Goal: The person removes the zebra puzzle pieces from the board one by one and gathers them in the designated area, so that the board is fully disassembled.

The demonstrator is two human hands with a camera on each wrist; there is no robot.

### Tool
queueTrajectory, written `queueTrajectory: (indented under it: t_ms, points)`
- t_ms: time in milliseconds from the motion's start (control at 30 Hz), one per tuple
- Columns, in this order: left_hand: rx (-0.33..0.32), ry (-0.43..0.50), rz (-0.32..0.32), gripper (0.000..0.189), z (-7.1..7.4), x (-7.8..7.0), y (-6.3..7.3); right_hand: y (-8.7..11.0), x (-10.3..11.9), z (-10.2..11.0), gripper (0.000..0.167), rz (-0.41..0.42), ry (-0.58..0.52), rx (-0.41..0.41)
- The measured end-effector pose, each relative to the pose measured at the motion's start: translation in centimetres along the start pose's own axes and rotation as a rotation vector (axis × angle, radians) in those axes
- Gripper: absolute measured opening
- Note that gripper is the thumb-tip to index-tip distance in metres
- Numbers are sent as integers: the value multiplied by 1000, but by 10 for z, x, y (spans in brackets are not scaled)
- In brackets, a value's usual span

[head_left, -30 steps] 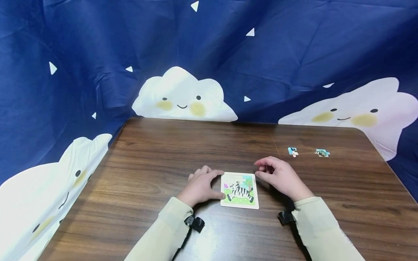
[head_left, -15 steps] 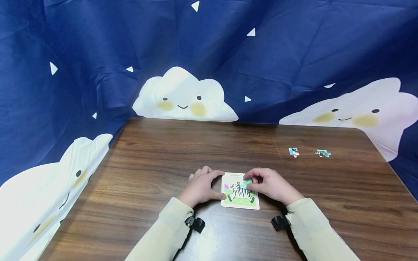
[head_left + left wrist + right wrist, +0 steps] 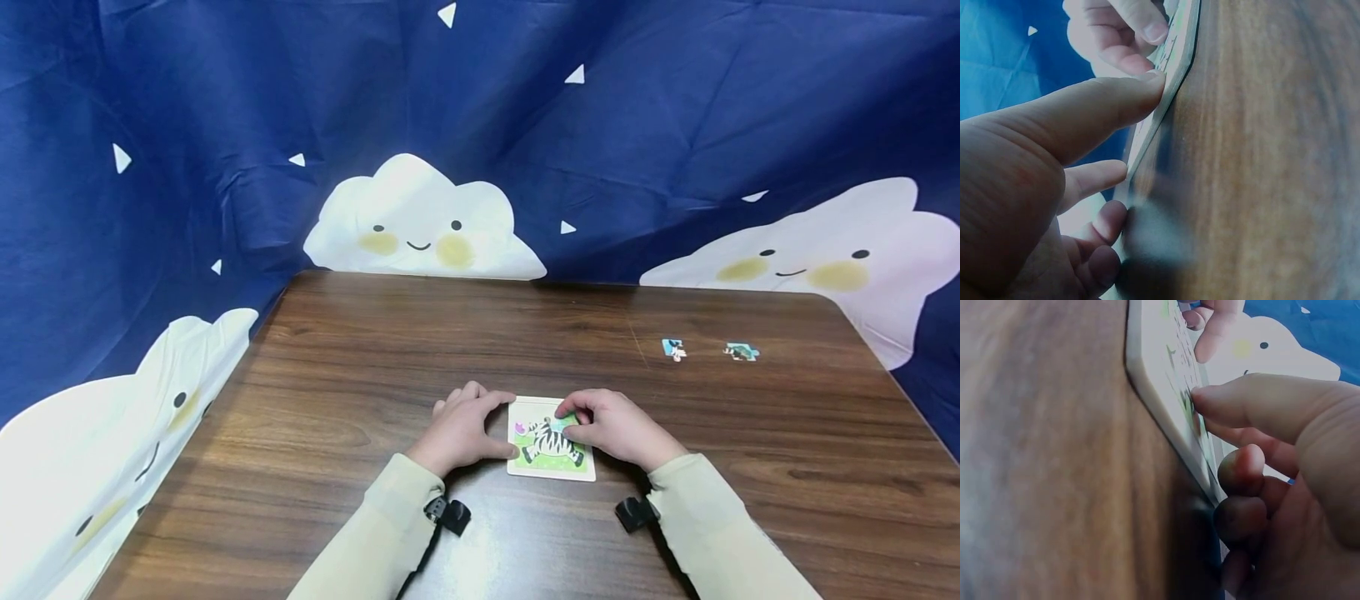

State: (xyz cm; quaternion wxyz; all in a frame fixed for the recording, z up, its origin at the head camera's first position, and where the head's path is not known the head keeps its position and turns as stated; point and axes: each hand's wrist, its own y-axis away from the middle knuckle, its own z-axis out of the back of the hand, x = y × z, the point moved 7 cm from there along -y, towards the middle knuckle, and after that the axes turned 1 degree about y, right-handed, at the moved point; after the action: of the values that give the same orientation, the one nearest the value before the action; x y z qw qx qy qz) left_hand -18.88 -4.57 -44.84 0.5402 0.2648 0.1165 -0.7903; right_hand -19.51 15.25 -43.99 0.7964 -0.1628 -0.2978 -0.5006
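Observation:
A small square jigsaw puzzle board (image 3: 551,477) with a zebra picture lies flat on the table. My left hand (image 3: 465,425) rests at its left side, thumb and index finger spread, their tips touching the pale frame. With thumb and index finger, my right hand (image 3: 621,427) pinches a light-blue puzzle piece (image 3: 558,425) at the board's upper right, hiding most of that corner. In the right wrist view the thumb (image 3: 1229,403) touches the picture surface, while the other fingers curl beside the board's edge. The left wrist view shows the left thumb (image 3: 1110,103) on the frame.
Two loose puzzle pieces lie on the brown wooden table (image 3: 390,333) at the back right: a blue-and-white piece (image 3: 673,350) and a blue-green piece (image 3: 741,352). A dark blue cloth (image 3: 600,150) with white clouds hangs behind the table.
My right hand has moved left from beside the board onto its upper right part, thumb and index finger coming to the piece there. The left hand and board have stayed put.

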Motion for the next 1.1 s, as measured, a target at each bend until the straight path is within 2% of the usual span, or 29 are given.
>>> queueTrajectory:
  t_ms: [433,667,900,1100]
  points:
    - [3,-3,-4,76,-1,0,0,0,-1,1,17,-20,-3,-50]
    - [7,-4,-4,76,-1,1,-1,0,-1,1,18,-3,12,-54]
    - [3,-14,-10,77,0,1,-1,0,1,2,31,34,-3,-75]
    - [2,-11,-7,77,-1,2,-2,1,2,0,26,35,4,-59]
